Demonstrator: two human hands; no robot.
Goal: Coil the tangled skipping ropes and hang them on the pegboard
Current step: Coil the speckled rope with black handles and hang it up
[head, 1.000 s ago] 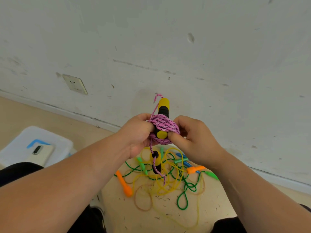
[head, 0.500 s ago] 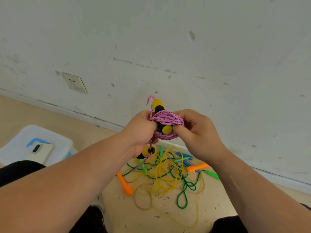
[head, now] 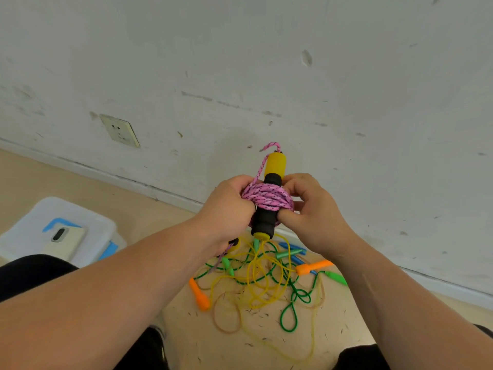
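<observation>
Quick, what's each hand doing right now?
Left hand: grips the coiled pink rope.
Right hand: pinches the pink rope against its handle.

No text, label, brand or number is legible: the cream wall socket (head: 120,130) and the pale phone (head: 65,243) on the white plastic box (head: 88,222) show none.

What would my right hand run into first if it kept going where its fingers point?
The right hand points leftward at the pink rope coiled on the handle; its fingertips seem to touch it.
</observation>
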